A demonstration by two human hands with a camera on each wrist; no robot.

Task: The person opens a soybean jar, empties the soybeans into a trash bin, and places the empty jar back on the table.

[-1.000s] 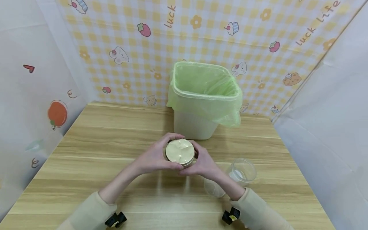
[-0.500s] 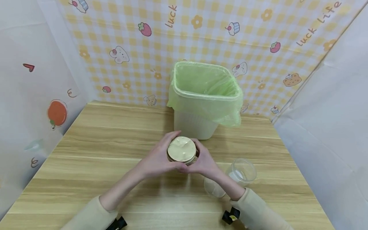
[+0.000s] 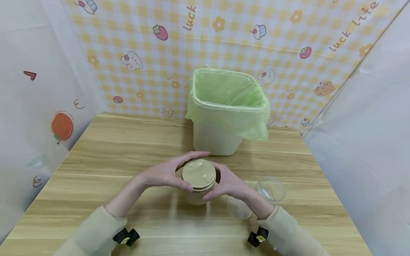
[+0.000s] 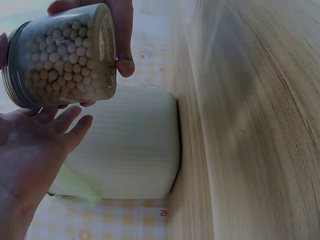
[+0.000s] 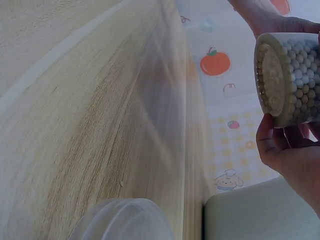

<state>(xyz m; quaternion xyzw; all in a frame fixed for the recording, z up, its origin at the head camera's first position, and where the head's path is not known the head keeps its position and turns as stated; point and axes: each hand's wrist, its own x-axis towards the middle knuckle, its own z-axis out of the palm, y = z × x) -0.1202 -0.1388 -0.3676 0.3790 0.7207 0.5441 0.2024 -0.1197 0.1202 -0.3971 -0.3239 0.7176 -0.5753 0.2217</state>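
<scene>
A green-lined bin (image 3: 228, 110) (open-topped) stands on the wooden table (image 3: 96, 167).

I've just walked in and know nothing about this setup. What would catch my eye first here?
Probably the clear glass jar packed with small pale beans, topped by a gold foil seal and held above the wooden table between the left hand and right hand. Behind it stands a white bin lined with a green plastic bag, against a yellow checked cartoon backdrop. A clear plastic lid lies on the table by the right wrist.
</scene>
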